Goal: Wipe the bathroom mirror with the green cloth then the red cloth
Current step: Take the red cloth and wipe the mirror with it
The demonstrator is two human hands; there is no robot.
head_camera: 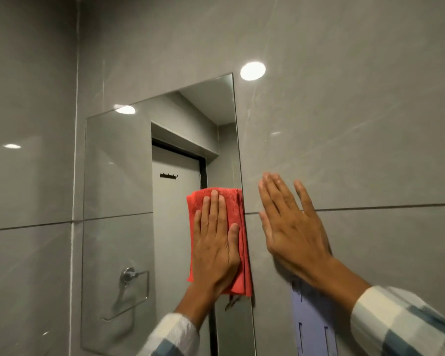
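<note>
A frameless rectangular mirror [118, 191] hangs on the grey tiled wall. My left hand [215, 242] lies flat on a folded red cloth [235, 201] and presses it against the glass at the mirror's right edge, about mid-height. The cloth hangs down past my wrist. My right hand [290, 224] rests flat on the tiles just right of the mirror, fingers spread, holding nothing. Both arms wear checked sleeves. No green cloth is in view.
A lilac plastic rack [314, 330] is fixed to the wall below my right hand. The mirror reflects a white door with hooks [168, 175] and a chrome towel ring [132, 286]. A wall corner [75, 176] runs just left of the mirror.
</note>
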